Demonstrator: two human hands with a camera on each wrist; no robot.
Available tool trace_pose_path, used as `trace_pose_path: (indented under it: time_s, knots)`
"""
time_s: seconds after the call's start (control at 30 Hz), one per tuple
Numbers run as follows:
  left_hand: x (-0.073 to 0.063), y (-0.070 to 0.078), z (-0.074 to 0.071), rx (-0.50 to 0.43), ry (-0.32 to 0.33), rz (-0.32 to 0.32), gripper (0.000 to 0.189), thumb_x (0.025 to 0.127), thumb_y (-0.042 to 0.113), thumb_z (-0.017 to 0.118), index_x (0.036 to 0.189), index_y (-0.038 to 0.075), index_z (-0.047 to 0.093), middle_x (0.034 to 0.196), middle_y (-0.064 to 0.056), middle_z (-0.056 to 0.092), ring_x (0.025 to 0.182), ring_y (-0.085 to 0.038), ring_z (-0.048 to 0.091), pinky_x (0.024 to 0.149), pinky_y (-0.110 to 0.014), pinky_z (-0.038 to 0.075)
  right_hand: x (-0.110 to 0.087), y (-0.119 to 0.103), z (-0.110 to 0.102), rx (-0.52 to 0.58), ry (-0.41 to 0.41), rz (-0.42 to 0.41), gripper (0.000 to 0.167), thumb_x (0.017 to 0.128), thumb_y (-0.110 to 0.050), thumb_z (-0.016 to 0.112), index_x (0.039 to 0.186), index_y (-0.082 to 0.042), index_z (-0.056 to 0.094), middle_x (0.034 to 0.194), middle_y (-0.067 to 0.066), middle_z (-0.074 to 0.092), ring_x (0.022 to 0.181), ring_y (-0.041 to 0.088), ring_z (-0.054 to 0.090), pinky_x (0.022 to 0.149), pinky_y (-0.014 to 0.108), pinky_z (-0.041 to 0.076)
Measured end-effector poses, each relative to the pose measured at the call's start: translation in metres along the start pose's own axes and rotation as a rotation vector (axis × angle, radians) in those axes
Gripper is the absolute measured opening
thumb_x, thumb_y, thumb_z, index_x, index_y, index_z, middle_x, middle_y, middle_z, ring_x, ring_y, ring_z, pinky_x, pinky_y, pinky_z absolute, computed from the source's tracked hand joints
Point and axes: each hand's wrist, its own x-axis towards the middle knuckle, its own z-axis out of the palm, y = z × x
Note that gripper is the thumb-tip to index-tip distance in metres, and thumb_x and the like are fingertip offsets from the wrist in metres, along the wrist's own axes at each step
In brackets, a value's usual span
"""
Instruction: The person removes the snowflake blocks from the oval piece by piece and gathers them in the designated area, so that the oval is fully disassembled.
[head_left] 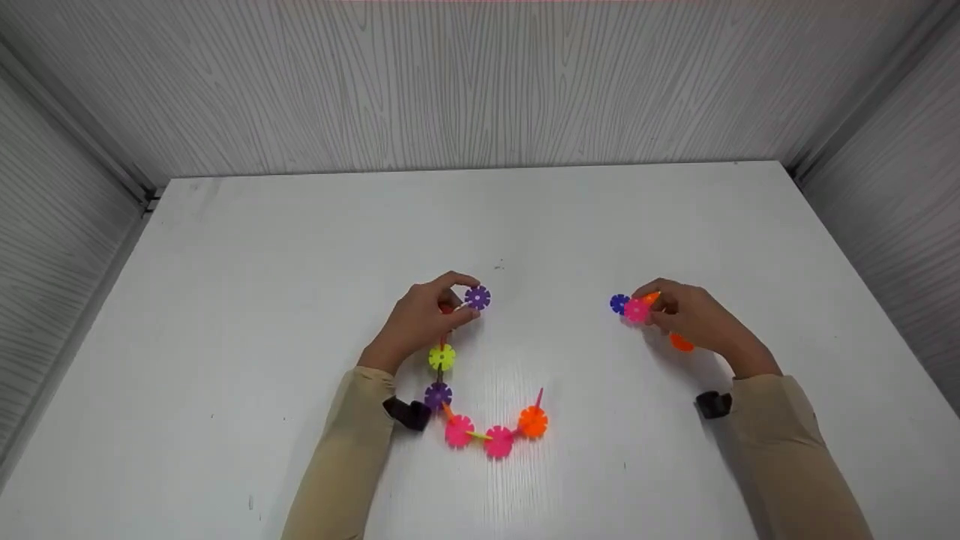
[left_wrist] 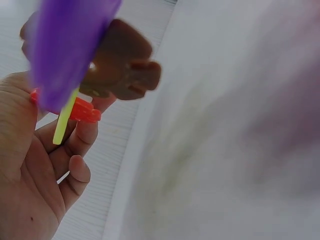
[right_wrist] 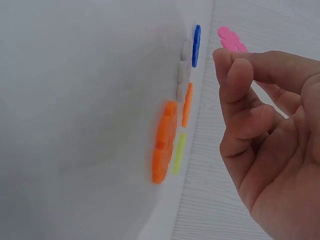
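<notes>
My left hand [head_left: 420,319] pinches the upper end of a chain of notched plastic snowflake discs, with a purple disc [head_left: 478,298] between thumb and forefinger. A red disc [left_wrist: 86,110] shows by the fingers in the left wrist view. Below the hand the chain runs through a yellow disc [head_left: 442,358] and a second purple disc [head_left: 438,396], then curves right past two pink discs [head_left: 498,442] to an orange disc [head_left: 533,422]. On the right, my right hand [head_left: 694,319] pinches a loose pink disc [head_left: 636,310] by its edge, above the table.
Near the right hand, a blue disc [head_left: 619,303] and a large-looking orange disc [right_wrist: 165,142] lie on the white table [head_left: 300,247]. White, thin orange and yellow discs [right_wrist: 179,154] lie among them. Wood-grain panels [head_left: 480,82] stand behind and at both sides.
</notes>
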Motion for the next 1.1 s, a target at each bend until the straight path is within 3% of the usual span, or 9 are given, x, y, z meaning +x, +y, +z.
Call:
trace_pose_path:
  time_s: [0.63,1.1]
  knots:
    - [-0.001,0.002,0.001,-0.022,-0.017,0.025,0.037,0.089,0.034,0.068,0.125,0.031,0.058,0.088,-0.003,0.063,0.062,-0.016,0.054,0.063,-0.029,0.045,0.005,-0.008,0.006,-0.01,-0.129,0.012,0.03,0.094,-0.007,0.054,0.123,-0.008,0.055,0.09,0.01,0.066,0.073,0.02,0.057,0.066,0.027,0.048]
    - [-0.001,0.001,0.001,-0.002,-0.03,0.032,0.04,0.089,0.035,0.067,0.128,0.032,0.057,0.093,-0.003,0.064,0.074,-0.018,0.054,0.071,-0.03,0.046,0.006,-0.012,0.008,-0.018,-0.138,0.002,0.03,0.094,-0.009,0.057,0.124,-0.006,0.055,0.088,0.009,0.061,0.07,0.016,0.053,0.066,0.026,0.044]
